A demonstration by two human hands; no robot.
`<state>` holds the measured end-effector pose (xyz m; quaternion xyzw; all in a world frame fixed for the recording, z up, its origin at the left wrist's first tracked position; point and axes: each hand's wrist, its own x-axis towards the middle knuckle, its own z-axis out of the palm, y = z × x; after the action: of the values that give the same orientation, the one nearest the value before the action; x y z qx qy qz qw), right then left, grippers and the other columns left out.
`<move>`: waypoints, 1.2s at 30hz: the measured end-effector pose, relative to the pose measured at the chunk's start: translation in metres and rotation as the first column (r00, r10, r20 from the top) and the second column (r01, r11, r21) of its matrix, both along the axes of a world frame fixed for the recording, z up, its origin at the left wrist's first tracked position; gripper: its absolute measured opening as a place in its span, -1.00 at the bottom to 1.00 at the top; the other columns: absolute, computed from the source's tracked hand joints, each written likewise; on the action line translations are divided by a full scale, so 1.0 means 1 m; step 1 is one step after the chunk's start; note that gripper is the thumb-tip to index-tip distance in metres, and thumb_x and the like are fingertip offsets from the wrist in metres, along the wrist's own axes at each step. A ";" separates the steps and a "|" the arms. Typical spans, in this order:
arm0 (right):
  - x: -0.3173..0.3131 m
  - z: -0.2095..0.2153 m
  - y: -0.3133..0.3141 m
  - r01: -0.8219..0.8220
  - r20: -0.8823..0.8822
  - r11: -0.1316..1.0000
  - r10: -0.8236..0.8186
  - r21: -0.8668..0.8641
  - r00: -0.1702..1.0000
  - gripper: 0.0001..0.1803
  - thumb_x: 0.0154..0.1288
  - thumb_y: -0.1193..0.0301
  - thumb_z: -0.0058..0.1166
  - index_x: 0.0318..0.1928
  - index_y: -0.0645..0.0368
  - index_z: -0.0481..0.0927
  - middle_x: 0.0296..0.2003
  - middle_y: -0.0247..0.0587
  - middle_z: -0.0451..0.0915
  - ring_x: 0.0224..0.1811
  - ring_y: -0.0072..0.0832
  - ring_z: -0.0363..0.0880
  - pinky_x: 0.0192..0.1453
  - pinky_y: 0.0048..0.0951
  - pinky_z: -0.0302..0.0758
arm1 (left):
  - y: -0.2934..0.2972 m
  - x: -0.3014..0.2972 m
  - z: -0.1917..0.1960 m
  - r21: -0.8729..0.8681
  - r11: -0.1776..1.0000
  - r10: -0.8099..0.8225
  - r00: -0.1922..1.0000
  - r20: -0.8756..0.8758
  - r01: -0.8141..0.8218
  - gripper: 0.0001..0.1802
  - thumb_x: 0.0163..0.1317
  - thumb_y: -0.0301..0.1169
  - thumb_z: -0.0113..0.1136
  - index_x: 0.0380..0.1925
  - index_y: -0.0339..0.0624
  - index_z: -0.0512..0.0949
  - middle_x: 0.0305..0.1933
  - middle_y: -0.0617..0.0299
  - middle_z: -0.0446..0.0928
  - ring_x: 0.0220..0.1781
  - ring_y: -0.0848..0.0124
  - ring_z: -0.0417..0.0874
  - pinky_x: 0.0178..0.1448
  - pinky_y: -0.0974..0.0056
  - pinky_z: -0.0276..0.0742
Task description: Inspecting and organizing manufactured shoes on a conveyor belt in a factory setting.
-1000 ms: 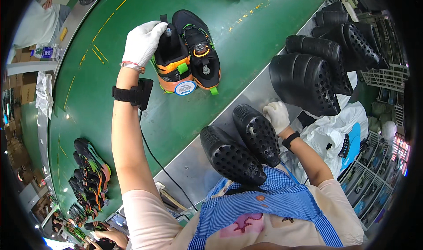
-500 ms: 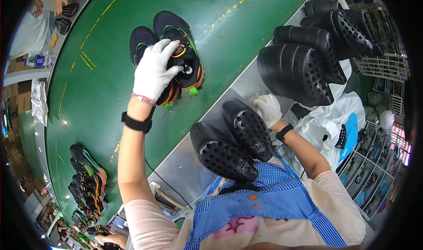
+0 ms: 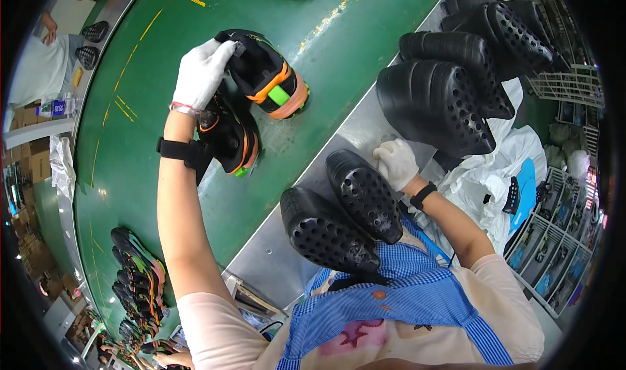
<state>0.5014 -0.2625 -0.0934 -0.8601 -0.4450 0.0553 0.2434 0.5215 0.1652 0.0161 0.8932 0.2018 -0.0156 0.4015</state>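
Drawn aside from its place across the pair half a second earlier, a gloved left hand [image 3: 203, 76] now has the grip pressed together, pinching the far-left rim of the upper black-and-orange shoe [image 3: 264, 76]. That shoe sits just right of the fingertips on the green table [image 3: 326, 89], its green-tabbed heel facing the wearer at lower right, its long axis running away to upper left. Its mate, a second shoe [image 3: 231, 132], lies partly under the wrist, heel likewise toward the wearer. Bare green surface opens left and right, bounded nearside by a slanting metal strip [image 3: 264, 246]. There, beside black perforated forms [image 3: 365, 187], a gloved right hand [image 3: 396, 164] curls, its contents impossible to tell.
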 end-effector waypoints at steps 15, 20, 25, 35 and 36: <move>0.002 0.003 0.003 -0.013 0.000 1.000 0.013 0.012 1.000 -0.89 -0.06 0.53 0.04 -0.44 0.07 0.52 -0.47 -0.18 0.51 -0.37 -0.17 0.49 -0.23 -0.19 0.43 | -0.004 0.031 0.002 -0.069 0.998 -0.001 0.996 -0.093 -0.006 -0.56 0.25 -0.10 0.16 -0.42 -0.35 0.59 -0.55 0.10 0.55 -0.52 0.29 0.62 -0.31 0.26 0.53; 0.002 0.003 0.000 -0.035 -0.051 0.998 0.033 -0.044 0.998 -0.86 -0.06 0.53 0.04 -0.39 0.09 0.54 -0.41 -0.16 0.55 -0.32 -0.15 0.51 -0.17 -0.21 0.45 | -0.032 -0.017 0.000 0.207 0.931 -0.297 0.953 -0.056 0.302 -0.61 0.26 -0.20 0.19 -0.07 -0.30 0.58 -0.38 0.07 0.64 -0.34 0.28 0.66 -0.13 0.25 0.56; 0.001 0.002 0.000 -0.014 -0.041 0.999 0.012 -0.031 0.999 -0.85 -0.05 0.53 0.05 -0.37 0.11 0.55 -0.39 -0.14 0.56 -0.30 -0.14 0.51 -0.15 -0.19 0.46 | -0.045 -0.095 0.019 0.245 0.969 -0.064 0.973 0.220 0.008 -0.73 0.27 -0.44 0.17 -0.05 -0.30 0.59 -0.27 0.07 0.65 -0.19 0.34 0.68 -0.02 0.34 0.54; 0.001 -0.002 -0.002 -0.029 -0.021 1.000 0.029 -0.006 0.999 -0.85 -0.03 0.54 0.04 -0.36 0.09 0.51 -0.35 -0.14 0.54 -0.27 -0.13 0.49 -0.13 -0.18 0.46 | -0.090 -0.129 0.010 0.162 0.943 0.320 0.926 -0.200 -0.290 -0.35 0.17 0.15 0.20 -0.63 -0.34 0.54 -0.56 -0.15 0.52 -0.43 -0.08 0.60 -0.29 0.06 0.48; 0.001 -0.002 -0.002 -0.029 -0.019 1.000 0.029 0.010 0.999 -0.86 -0.03 0.54 0.04 -0.37 0.09 0.51 -0.36 -0.14 0.54 -0.27 -0.13 0.49 -0.14 -0.18 0.45 | -0.092 -0.121 0.010 0.216 0.950 0.275 0.932 -0.238 -0.225 -0.30 0.18 0.21 0.15 -0.63 -0.34 0.53 -0.57 -0.17 0.53 -0.44 -0.09 0.59 -0.27 0.05 0.49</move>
<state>0.5027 -0.2642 -0.0954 -0.8518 -0.4553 0.0649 0.2509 0.4000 0.0731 0.0258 0.8833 0.3667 -0.0648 0.2848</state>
